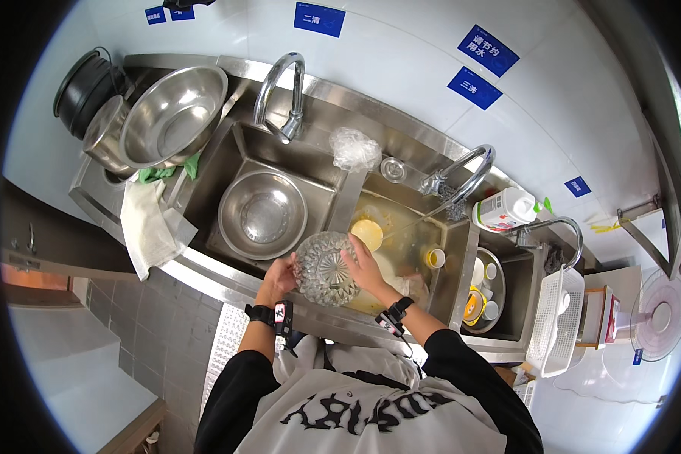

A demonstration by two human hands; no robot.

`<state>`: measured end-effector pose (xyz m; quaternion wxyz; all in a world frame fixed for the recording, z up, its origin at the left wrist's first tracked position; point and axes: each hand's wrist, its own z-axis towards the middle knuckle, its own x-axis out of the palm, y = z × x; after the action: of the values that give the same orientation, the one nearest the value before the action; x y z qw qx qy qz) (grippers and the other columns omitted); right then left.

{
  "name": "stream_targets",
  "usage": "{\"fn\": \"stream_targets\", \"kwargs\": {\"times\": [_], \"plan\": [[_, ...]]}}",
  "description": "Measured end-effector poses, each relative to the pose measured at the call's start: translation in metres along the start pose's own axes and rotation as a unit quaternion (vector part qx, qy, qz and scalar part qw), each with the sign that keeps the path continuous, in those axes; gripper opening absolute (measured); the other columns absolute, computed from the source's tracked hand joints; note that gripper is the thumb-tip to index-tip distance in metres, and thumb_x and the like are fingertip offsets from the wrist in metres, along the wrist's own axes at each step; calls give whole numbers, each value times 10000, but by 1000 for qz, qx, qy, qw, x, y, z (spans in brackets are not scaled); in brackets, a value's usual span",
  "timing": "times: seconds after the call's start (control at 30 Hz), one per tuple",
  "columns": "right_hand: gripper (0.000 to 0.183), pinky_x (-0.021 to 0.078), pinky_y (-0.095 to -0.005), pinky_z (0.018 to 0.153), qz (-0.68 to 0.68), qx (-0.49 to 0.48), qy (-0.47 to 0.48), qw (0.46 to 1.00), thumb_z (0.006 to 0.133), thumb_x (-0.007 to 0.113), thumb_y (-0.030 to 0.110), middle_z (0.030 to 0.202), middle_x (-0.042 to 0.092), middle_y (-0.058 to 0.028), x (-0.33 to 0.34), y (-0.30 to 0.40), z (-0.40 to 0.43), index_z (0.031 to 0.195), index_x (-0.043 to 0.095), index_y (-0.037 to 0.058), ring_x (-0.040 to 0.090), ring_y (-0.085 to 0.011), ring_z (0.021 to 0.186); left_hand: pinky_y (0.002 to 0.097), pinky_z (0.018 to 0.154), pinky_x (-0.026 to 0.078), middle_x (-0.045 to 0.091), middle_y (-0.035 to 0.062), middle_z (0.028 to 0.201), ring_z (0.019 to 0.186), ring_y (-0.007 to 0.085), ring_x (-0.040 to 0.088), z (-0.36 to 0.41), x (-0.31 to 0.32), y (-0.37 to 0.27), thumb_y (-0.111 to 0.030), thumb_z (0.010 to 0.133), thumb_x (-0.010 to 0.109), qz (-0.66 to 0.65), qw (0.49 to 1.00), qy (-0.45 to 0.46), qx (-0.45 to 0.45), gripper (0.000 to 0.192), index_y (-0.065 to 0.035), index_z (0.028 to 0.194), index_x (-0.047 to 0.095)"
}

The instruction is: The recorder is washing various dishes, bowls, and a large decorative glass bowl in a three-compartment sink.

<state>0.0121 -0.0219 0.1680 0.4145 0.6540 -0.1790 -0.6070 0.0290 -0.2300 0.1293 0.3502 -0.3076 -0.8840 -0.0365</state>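
Note:
A clear cut-glass dish (328,278) with a starburst base is tilted in front of me, above the front edge of the sinks. My left hand (281,278) grips its left rim. On the opposite side, my right hand (366,267) holds the rim, with the thumb over the face of the dish. Just beyond the right hand, a pale yellow bowl (366,234) sits in the cloudy water of the middle sink (394,190). A small cup with yellow inside (435,259) lies farther right in that water. In the left sink (323,193) stands a round stainless-steel basin (263,221).
Water runs from the middle faucet (476,179). Another faucet (286,108) arches over the left sink. A crumpled plastic bag (354,149) rests by the divider. Cups fill a basin (500,309) at right, near a white jug (505,209). A large steel bowl (176,119) and cloth (147,227) lie left.

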Motion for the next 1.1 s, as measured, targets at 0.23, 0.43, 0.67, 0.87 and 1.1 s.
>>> {"fn": "stream_targets", "kwargs": {"times": [0.23, 0.43, 0.67, 0.87, 1.1], "plan": [[502, 289, -289, 919, 264, 345, 55, 899, 861, 302, 365, 1196, 422, -153, 8, -16, 22, 1174, 377, -20, 377, -240, 1130, 225, 466, 343, 447, -10, 566, 494, 114, 416, 12, -33, -2, -179, 803, 527, 11, 999, 43, -5, 137, -97, 697, 500], [474, 316, -326, 899, 8, 258, 75, 963, 856, 272, 348, 1116, 483, -156, 21, -30, 42, 1099, 451, -17, 426, -273, 1063, 240, 456, 332, 441, 1, 554, 483, 134, 405, 16, -19, 2, -201, 794, 541, -2, 1000, -13, -1, 162, -91, 683, 499], [346, 309, -390, 901, -292, -68, 85, 950, 797, 405, 262, 1003, 540, -146, 41, 52, 44, 990, 527, 1, 476, -299, 971, 296, 538, 397, 494, 22, 600, 535, 167, 459, 22, -41, -1, -219, 794, 533, 24, 997, 70, -13, 172, -69, 713, 513], [419, 230, -411, 972, -377, -272, 139, 874, 779, 442, 264, 1173, 437, -148, 58, 68, 8, 1107, 464, 3, 374, -282, 1119, 322, 709, 432, 572, 55, 750, 693, 191, 531, 6, -19, 4, -181, 818, 482, 75, 997, 33, 8, 145, -47, 834, 535], [628, 173, -398, 1001, -239, -280, 154, 917, 765, 499, 349, 1294, 277, -158, -13, 64, -21, 1226, 302, -29, 240, -300, 1208, 292, 645, 412, 537, 25, 716, 663, 153, 490, 17, -50, 1, -202, 833, 474, 20, 994, 110, -13, 144, -69, 827, 529]]}}
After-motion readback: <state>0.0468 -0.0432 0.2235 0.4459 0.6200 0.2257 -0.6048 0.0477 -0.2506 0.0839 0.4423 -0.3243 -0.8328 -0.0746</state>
